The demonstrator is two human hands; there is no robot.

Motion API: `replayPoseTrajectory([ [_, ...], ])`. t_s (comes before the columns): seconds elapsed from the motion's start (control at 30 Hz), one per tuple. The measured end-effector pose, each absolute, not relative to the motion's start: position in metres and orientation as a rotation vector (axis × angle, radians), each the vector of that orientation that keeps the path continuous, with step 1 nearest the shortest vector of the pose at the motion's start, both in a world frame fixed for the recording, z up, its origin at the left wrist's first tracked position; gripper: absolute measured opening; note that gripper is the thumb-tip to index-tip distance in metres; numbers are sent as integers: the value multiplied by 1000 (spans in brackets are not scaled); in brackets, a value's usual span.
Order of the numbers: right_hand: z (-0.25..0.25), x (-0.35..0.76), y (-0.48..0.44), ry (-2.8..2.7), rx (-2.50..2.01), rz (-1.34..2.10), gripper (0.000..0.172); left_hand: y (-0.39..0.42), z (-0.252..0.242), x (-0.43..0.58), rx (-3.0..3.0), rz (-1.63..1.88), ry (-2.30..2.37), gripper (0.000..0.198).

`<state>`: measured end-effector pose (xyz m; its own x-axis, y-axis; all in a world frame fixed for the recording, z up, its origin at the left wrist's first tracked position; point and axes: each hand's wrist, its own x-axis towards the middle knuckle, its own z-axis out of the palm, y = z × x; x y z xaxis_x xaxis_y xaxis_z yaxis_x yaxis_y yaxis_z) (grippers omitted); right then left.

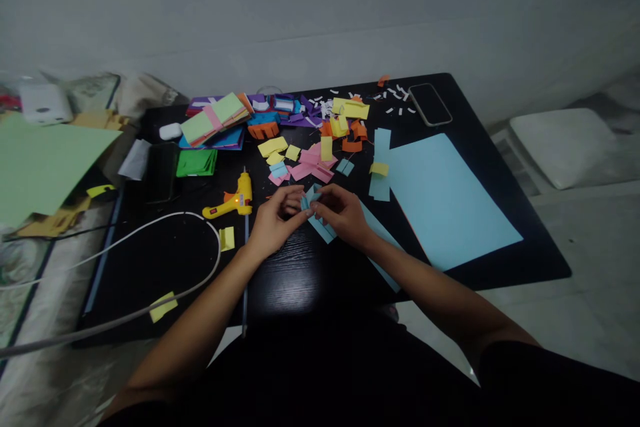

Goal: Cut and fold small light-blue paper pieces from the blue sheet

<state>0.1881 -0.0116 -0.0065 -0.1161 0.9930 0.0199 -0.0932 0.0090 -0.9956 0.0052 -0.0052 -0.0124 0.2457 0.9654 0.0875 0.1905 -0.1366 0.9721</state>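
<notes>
Between my two hands, over the middle of the black table (295, 280), is a small folded piece of light blue paper (311, 195). My left hand (280, 217) pinches it from the left with thumb and fingers. From the other side, my right hand (345, 213) grips it, thumb tips nearly meeting. My fingers cover part of the folds. Just below lies another light blue paper piece (325, 232). A long light blue strip (383, 243) runs under my right wrist. Beyond my hands are pink paper pieces (313, 163) and a small blue folded piece (345, 167).
Left of my hands lies a yellow glue gun (233, 200) with its light on. A white cable (217, 260) loops across the left side. Large blue sheets (450, 200) cover the right, with a phone (430, 105) behind. Colored paper stacks (217, 120) and white scraps (400, 90) sit toward the wall.
</notes>
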Motion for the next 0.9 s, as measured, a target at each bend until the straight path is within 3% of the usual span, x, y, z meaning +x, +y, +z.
replayPoseTrajectory([
  [0.5,-19,187,-13,-1329,-1103,1140,28,-5,-8,10,1293,1115,1020,26],
  [0.8,-23,185,-18,-1566,-1209,535,10,-11,-13,7,1513,1078,1150,37],
  [0.9,-24,184,-19,-1627,-1200,397,9,-12,-11,8,1577,1136,1186,29],
])
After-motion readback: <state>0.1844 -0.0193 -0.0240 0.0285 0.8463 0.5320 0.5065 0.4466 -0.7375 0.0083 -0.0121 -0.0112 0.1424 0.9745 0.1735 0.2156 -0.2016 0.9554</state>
